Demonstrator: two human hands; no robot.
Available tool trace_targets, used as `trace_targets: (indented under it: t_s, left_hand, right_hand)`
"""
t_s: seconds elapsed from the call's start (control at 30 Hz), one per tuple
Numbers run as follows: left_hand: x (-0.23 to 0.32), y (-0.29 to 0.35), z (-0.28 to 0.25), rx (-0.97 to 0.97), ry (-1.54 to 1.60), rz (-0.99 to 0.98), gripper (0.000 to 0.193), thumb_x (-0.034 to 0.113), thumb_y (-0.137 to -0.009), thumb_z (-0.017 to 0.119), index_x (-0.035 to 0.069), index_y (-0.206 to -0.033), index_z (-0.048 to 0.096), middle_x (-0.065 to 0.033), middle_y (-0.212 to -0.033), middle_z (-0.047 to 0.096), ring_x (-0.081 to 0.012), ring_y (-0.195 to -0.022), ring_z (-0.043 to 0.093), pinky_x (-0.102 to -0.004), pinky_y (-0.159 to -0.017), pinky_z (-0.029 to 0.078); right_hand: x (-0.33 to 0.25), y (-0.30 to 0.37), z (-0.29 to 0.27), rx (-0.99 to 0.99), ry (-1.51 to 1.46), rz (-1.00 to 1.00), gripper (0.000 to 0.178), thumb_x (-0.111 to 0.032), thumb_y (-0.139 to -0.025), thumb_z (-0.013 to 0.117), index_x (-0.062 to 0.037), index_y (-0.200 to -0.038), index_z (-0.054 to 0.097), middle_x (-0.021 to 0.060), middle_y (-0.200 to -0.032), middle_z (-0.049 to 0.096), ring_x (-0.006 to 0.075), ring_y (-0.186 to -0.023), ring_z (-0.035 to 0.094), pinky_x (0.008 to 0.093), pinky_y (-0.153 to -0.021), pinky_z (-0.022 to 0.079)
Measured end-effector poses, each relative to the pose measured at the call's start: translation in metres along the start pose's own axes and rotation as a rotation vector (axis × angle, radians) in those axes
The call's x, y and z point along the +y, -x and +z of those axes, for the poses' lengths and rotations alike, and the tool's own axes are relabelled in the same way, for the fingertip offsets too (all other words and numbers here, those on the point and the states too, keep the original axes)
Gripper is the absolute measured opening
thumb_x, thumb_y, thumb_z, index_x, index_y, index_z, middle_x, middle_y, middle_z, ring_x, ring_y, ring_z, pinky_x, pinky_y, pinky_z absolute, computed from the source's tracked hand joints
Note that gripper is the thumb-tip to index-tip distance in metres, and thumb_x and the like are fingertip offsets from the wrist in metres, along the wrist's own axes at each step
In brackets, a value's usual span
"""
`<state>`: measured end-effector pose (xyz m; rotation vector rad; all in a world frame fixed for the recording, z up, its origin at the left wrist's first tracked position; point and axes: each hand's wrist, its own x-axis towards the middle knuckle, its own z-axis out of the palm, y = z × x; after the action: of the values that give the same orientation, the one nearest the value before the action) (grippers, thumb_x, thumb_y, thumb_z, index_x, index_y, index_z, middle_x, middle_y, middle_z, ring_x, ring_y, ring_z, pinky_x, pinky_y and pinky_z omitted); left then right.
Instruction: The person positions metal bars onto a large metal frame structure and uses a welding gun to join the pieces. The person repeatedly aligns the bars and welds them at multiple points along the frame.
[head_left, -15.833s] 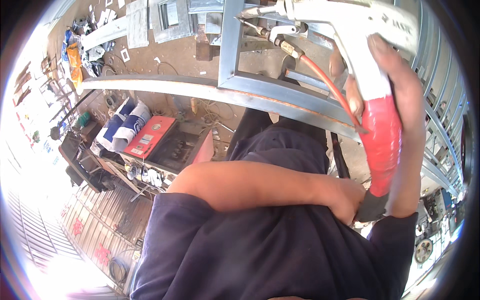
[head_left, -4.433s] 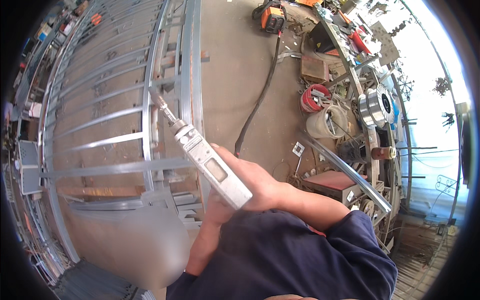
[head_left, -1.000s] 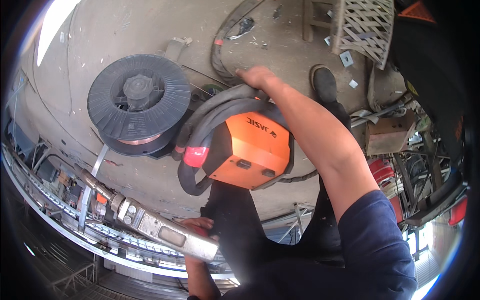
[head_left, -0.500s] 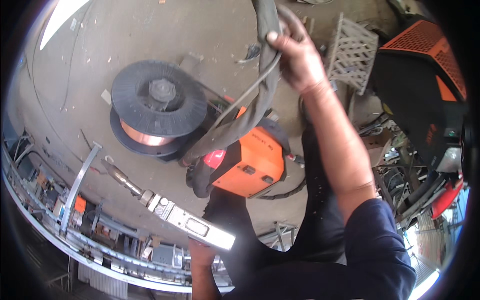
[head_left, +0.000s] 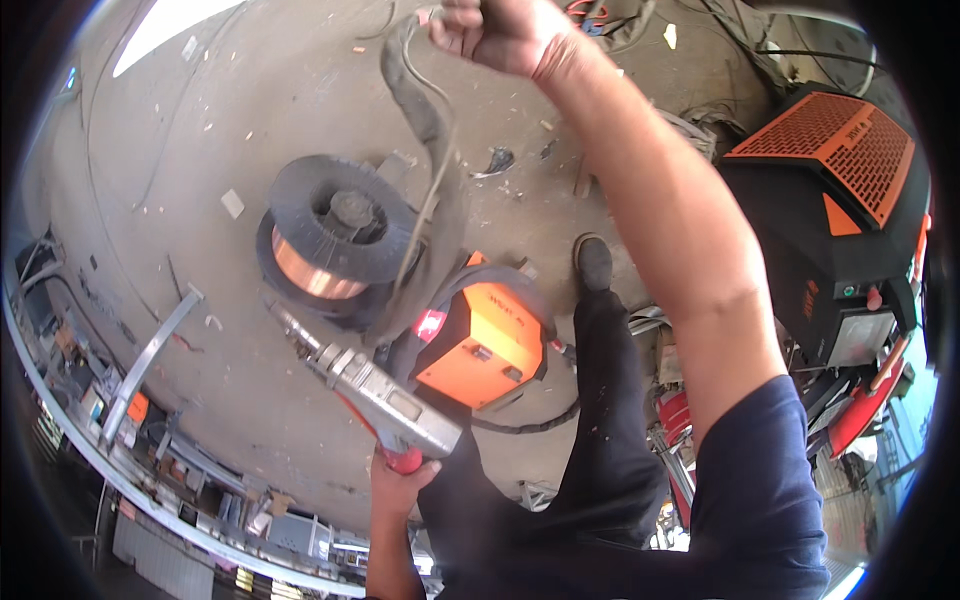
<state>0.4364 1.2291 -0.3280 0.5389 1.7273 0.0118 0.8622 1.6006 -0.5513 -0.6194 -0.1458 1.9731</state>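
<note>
The right hand [head_left: 497, 32] clenched a grey cable bundle [head_left: 420, 130] above the copper wire spool [head_left: 335, 240], while the left hand [head_left: 400, 487] gripped a silver red-handled gun-shaped tool [head_left: 375, 395].

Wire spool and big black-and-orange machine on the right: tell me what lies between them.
In the head view, between the wire spool and the black-and-orange machine lie the hanging cable bundle, the small orange box, the person's shoe and raised right forearm.
</note>
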Motion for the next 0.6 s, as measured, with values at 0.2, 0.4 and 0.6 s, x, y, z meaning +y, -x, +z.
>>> trace_targets:
  t_s: [0.2, 0.4, 0.6]
  left_hand:
    - [-0.002, 0.016, 0.007, 0.013, 0.128, 0.032, 0.07, 0.0, -0.07, 0.09, -0.004, -0.128, 0.053, -0.0075, -0.112, 0.066, -0.0162, -0.098, 0.067, -0.0314, -0.086, 0.057]
    - [-0.005, 0.019, -0.003, -0.032, 0.147, -0.107, 0.073, 0.003, -0.07, 0.091, -0.003, -0.131, 0.053, -0.0082, -0.115, 0.068, -0.0162, -0.107, 0.067, -0.0327, -0.092, 0.056]
    - [-0.019, 0.023, -0.018, -0.016, 0.164, -0.103, 0.076, 0.008, -0.071, 0.092, -0.002, -0.134, 0.052, -0.0075, -0.118, 0.068, -0.0159, -0.108, 0.066, -0.0327, -0.097, 0.053]
  right_hand:
    - [0.077, 0.02, 0.01, 0.759, 0.686, 0.011, 0.028, -0.033, -0.097, 0.067, -0.0054, -0.09, 0.065, 0.0008, -0.081, 0.058, 0.0148, -0.078, 0.058, 0.0351, -0.089, 0.055]
    - [0.244, 0.062, -0.06, 0.855, 0.719, 0.681, 0.101, -0.066, -0.089, 0.067, 0.0005, -0.159, 0.038, 0.0244, -0.165, 0.037, 0.0438, -0.149, 0.039, 0.0565, -0.119, 0.034]
    - [0.278, 0.051, -0.063, 0.818, -0.364, 0.495, 0.05, -0.04, -0.105, 0.056, 0.0035, -0.129, 0.061, 0.0154, -0.128, 0.067, 0.0303, -0.118, 0.064, 0.0468, -0.111, 0.047]
